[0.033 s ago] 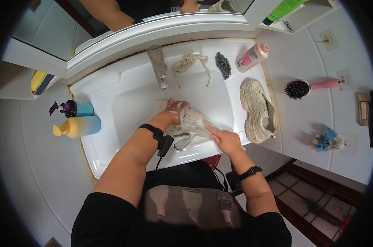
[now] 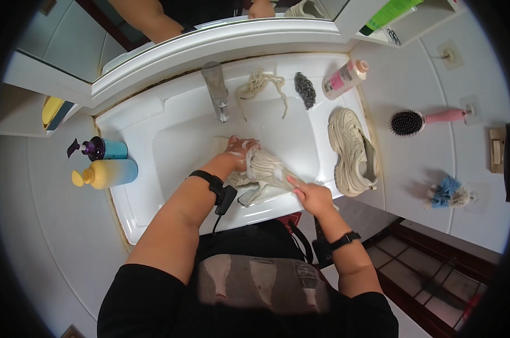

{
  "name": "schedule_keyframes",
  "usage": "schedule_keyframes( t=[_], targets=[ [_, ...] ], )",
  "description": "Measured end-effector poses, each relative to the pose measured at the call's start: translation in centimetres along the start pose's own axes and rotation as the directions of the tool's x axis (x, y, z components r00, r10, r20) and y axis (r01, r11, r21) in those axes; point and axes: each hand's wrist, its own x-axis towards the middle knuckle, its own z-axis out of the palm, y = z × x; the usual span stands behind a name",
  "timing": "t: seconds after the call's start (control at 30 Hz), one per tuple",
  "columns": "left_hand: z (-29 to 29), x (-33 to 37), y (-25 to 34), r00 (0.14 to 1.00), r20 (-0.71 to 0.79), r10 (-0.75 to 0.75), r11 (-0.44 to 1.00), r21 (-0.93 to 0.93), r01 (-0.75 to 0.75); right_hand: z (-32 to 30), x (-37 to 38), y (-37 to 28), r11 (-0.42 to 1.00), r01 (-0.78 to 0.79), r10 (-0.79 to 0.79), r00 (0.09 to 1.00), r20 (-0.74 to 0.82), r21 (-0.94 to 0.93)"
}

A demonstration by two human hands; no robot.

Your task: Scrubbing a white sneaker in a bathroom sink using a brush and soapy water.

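Note:
A wet cream sneaker point(image 2: 266, 169) with suds on it lies tilted at the front of the white sink point(image 2: 170, 143). My left hand point(image 2: 242, 151), foamy, is closed on its left end. My right hand point(image 2: 311, 195) grips a pale, long-handled brush point(image 2: 281, 174), its head against the ridged side of the sneaker. Part of the brush is hidden by my fingers, and its bristles are hard to make out. The matching cream sneaker point(image 2: 350, 155) rests on the sink's right rim.
Behind the basin are a faucet point(image 2: 215, 90), cream shoelaces point(image 2: 261, 84), a steel wool scrubber point(image 2: 305, 90) and a pink-labelled bottle point(image 2: 345, 79). A yellow-blue bottle point(image 2: 109, 173) and a teal pump bottle point(image 2: 105, 148) stand left. A hairbrush point(image 2: 418, 119) and blue scrubber point(image 2: 447, 192) hang on the right wall.
My right hand and the brush have shifted slightly right and toward me along the sneaker. My left hand stays in place.

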Motion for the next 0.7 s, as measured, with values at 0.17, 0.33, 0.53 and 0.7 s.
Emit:
schedule_keyframes(
  t=[0.17, 0.33, 0.53, 0.7],
  targets=[
    [2.0, 0.0, -0.8, 0.987, -0.162, 0.023, 1.000, 0.008, -0.022, -0.5, -0.3, 0.4, 0.992, -0.086, 0.092, 0.994, 0.063, -0.093],
    [2.2, 0.8, -0.7, 0.984, -0.176, 0.027, 0.997, 0.076, -0.013, -0.1, 6.5, -5.2, 0.997, 0.052, -0.055, 0.996, -0.065, -0.051],
    [1.6, 0.4, -0.8, 0.991, -0.131, -0.002, 1.000, -0.021, -0.001, -0.4, 1.8, -1.9, 0.999, 0.034, -0.034, 0.999, -0.001, -0.014],
    [1.6, 0.1, -0.9, 0.991, -0.131, 0.024, 1.000, -0.015, -0.026, -0.6, -1.0, 0.8, 0.992, -0.054, 0.057, 0.998, 0.032, -0.110]
  ],
)
